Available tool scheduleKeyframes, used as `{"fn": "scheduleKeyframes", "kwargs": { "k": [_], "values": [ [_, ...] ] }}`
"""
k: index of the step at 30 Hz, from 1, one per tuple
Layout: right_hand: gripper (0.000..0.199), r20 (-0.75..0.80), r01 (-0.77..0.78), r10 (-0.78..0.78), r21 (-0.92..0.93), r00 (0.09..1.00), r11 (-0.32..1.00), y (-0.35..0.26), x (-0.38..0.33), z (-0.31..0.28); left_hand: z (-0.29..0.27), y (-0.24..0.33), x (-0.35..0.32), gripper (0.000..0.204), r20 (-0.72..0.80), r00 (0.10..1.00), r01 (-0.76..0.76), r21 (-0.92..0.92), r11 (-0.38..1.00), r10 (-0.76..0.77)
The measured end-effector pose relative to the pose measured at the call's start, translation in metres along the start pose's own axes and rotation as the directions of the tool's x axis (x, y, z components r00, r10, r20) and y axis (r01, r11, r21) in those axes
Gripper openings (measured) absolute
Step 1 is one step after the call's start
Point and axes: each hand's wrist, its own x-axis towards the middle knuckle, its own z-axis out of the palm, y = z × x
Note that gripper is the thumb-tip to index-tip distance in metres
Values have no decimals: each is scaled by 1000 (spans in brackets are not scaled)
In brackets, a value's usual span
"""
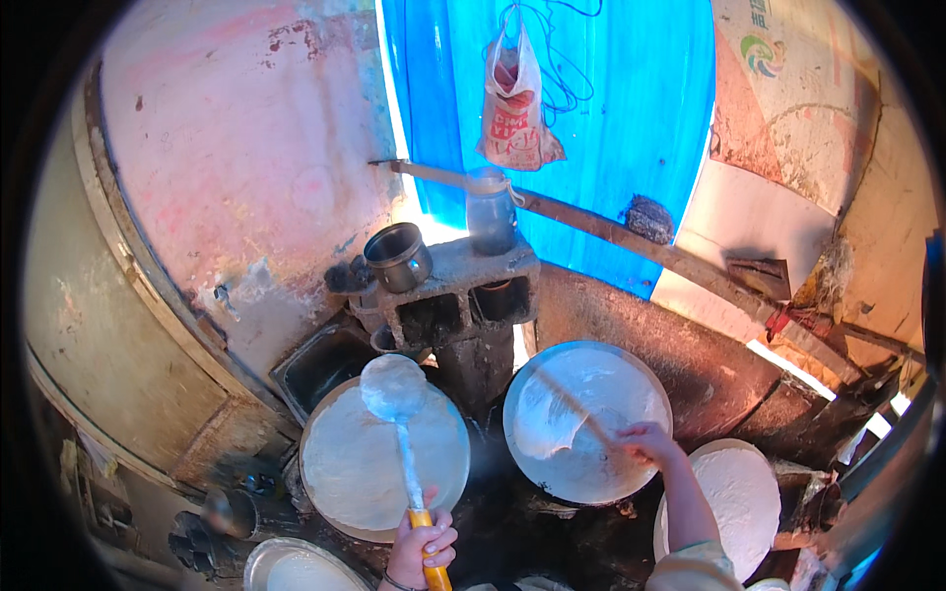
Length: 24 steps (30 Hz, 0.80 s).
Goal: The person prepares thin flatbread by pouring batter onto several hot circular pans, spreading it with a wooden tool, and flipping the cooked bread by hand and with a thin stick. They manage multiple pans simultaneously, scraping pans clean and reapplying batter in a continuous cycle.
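Note:
My left hand (422,552) is closed around the yellow handle of a long ladle (392,389). Its round bowl is coated white and hangs over the far part of the left round pan (335,473), which has a pale, whitish surface. At the right round pan (631,483), my right hand (645,443) is above the right side with its fingers closed. A thin brown stick (581,409), blurred, runs from those fingers across the pan toward its far left. Beneath it lies a brighter white patch (547,428) on the pan's surface.
A round vessel of white, powdery-looking material (734,502) stands at the right, and a metal basin (258,566) at the lower left. Beyond the pans, a sooty block stand (453,266) carries a dark pot (397,256) and a jar (491,222). A bag (520,118) hangs before blue sheeting.

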Motion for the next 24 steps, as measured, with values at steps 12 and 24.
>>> {"fn": "scheduleKeyframes", "kwargs": {
  "k": [12, 24],
  "values": [
    [27, -82, -25, 56, 340, 995, 940, 58, -59, -36, -8, -7, -23, 5, -25, 963, 268, -8, 963, -268],
    [34, 17, 75, -117, 672, 993, 737, 42, -88, 268, -61, 23, -108, 28, 130, 970, 226, -184, 957, -204]
  ]
}}
